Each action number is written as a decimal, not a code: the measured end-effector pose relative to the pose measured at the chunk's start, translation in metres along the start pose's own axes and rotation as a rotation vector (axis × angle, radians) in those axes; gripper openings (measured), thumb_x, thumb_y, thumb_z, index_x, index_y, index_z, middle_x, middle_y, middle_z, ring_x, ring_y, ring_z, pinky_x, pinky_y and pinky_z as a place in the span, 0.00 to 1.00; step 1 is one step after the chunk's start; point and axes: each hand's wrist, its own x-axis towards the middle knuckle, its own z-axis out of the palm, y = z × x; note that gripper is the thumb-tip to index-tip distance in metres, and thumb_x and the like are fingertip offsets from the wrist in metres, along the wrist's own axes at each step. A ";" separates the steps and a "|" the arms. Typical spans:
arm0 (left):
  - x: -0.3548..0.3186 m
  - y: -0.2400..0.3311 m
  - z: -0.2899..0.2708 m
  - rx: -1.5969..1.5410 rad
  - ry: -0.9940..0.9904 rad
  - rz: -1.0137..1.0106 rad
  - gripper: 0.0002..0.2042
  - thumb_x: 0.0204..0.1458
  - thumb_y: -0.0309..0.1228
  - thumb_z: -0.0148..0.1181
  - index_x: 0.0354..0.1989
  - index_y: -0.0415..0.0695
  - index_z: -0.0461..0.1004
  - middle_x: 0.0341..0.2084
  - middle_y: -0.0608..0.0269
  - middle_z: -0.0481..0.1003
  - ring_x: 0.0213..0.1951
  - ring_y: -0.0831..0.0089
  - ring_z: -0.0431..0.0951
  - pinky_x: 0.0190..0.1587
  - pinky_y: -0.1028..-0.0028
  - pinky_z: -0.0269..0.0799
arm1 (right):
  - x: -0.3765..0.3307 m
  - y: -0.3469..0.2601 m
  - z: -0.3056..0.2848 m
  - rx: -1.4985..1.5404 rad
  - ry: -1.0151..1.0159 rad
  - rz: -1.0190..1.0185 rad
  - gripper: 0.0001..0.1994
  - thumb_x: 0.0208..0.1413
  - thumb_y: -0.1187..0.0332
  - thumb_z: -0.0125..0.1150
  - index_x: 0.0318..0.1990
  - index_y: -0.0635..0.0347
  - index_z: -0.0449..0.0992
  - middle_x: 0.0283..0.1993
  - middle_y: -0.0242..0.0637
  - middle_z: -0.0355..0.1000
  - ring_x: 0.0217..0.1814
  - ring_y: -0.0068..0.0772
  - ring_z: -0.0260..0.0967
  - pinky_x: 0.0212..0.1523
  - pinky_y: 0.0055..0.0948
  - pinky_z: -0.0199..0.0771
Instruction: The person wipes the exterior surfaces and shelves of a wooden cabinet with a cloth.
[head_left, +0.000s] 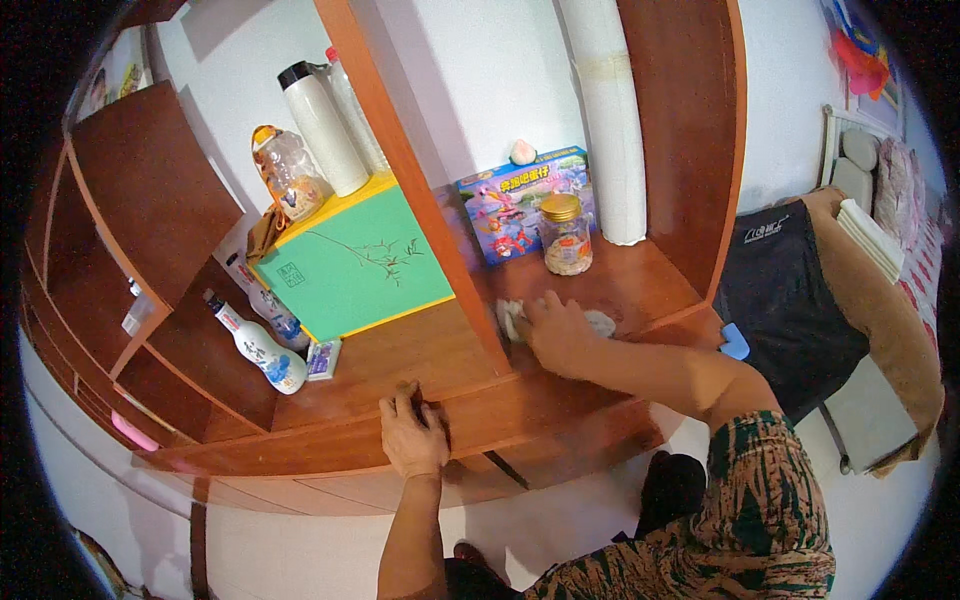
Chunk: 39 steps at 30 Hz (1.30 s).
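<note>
My right hand (pixel 556 330) reaches across the reddish-brown shelf board, its fingers closed on a crumpled whitish cloth (pixel 513 318) that is pressed to the board beside the upright divider. The hand is slightly blurred. Close to its wrist a pale round patch or flat piece (pixel 600 323) lies on the board; I cannot make out which. My left hand (pixel 412 437) rests on the front edge of the shelf, fingers apart, with a dark shadow beside them. Behind the right hand stands a clear glass jar (pixel 568 240) with a gold lid, in front of a colourful purple-blue box (pixel 500 215).
Left of the divider, a green box with yellow edges (pixel 350 270) carries a white flask (pixel 325 130) and plastic bottles. A white ceramic bottle (pixel 255 345) leans farther left. A white roll (pixel 612 130) stands at the right; a black cloth (pixel 795 310) hangs over furniture beyond.
</note>
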 end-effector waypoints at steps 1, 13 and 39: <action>0.001 -0.003 0.000 -0.003 0.013 0.021 0.15 0.50 0.29 0.56 0.49 0.50 0.71 0.45 0.57 0.68 0.47 0.54 0.72 0.47 0.60 0.70 | 0.013 0.004 0.008 0.005 0.012 0.039 0.13 0.50 0.68 0.54 0.43 0.60 0.76 0.48 0.44 0.67 0.49 0.46 0.63 0.39 0.44 0.72; 0.001 -0.008 0.000 -0.013 0.023 0.050 0.16 0.50 0.28 0.55 0.48 0.47 0.72 0.46 0.55 0.68 0.48 0.53 0.71 0.48 0.59 0.70 | 0.099 0.030 0.067 -0.122 0.038 0.250 0.11 0.54 0.65 0.51 0.37 0.57 0.80 0.44 0.39 0.70 0.48 0.43 0.63 0.42 0.40 0.71; -0.001 -0.005 -0.002 -0.016 0.056 0.034 0.14 0.50 0.29 0.55 0.47 0.50 0.71 0.43 0.55 0.68 0.45 0.53 0.72 0.46 0.58 0.71 | -0.026 -0.016 -0.007 0.179 -0.061 -0.231 0.09 0.50 0.71 0.55 0.38 0.60 0.76 0.45 0.40 0.72 0.51 0.42 0.67 0.51 0.46 0.65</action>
